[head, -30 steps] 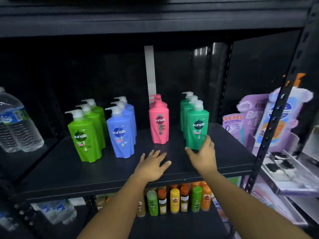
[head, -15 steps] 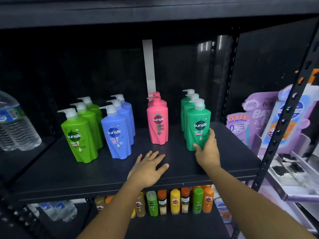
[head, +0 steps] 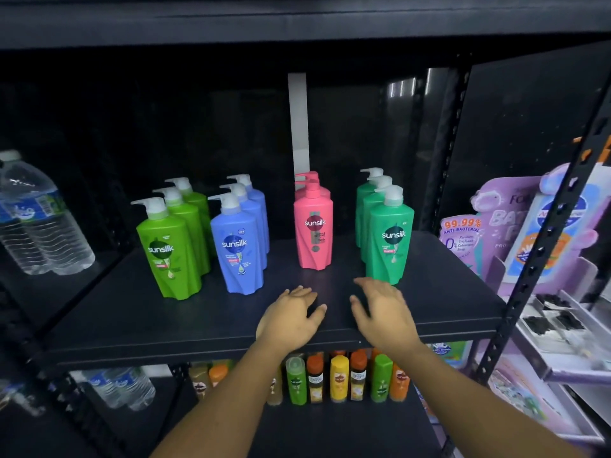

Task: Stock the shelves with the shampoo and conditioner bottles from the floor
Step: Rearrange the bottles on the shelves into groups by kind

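Note:
Four rows of Sunsilk pump bottles stand upright on the black shelf (head: 132, 325): lime green bottles (head: 170, 252) at left, blue bottles (head: 239, 249), pink bottles (head: 314, 229), and teal green bottles (head: 388, 239) at right. My left hand (head: 291, 317) rests flat on the shelf in front of the pink row, fingers straight. My right hand (head: 383, 309) hovers just in front of the nearest teal bottle with fingers spread, a small gap between them, holding nothing.
Water bottles (head: 39, 219) stand on the neighbouring shelf to the left. Small bottles (head: 337, 378) in several colours line the shelf below. A perforated black upright (head: 542, 246) and purple refill pouches (head: 515, 233) are on the right.
My right hand has let go of the front teal bottle and drawn back toward the shelf's front edge. My left hand stays on the shelf. The view shifted slightly.

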A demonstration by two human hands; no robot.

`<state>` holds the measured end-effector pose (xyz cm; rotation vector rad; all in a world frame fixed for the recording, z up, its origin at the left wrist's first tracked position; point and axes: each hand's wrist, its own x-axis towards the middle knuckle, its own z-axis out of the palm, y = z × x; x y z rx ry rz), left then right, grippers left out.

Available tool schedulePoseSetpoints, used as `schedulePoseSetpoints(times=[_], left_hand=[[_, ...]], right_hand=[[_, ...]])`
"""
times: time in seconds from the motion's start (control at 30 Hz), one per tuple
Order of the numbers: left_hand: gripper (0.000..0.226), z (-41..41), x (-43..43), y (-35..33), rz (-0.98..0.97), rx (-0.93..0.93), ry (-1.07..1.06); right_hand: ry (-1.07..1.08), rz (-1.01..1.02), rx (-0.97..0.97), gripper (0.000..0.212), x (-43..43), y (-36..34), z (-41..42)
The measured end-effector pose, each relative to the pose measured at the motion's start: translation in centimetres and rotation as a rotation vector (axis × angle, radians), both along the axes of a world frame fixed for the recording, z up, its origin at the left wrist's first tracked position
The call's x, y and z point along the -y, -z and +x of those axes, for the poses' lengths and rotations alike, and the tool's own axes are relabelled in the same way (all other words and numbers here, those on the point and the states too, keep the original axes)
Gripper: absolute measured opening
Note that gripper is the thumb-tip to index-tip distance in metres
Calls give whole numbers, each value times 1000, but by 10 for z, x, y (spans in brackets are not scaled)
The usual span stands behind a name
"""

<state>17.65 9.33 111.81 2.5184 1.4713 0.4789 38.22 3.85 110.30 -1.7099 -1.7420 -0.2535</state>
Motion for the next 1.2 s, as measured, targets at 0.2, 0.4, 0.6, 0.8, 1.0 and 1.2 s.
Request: schedulePoseSetpoints(times=[0.2, 0.4, 0.6, 0.8, 1.0, 1.2], left_hand=[[41, -42, 38, 8, 132, 59, 88], [42, -109, 92, 33, 111, 175, 153], [46, -135, 121, 71, -6, 141, 169], [51, -133, 147, 116, -200, 54, 136], [56, -130, 158, 186, -331, -20, 54], [60, -132, 157, 283, -389, 17, -85]], right_hand=[[-69, -305, 47, 51, 26, 1, -45], [-134, -299, 20, 51, 87, 7, -82], [-187, -360, 17, 50, 137, 39, -120], [-158, -527, 25, 52, 169, 85, -146], [-128, -666, 69, 57, 171, 156, -141], [-177, -752, 113, 57, 162, 250, -115]])
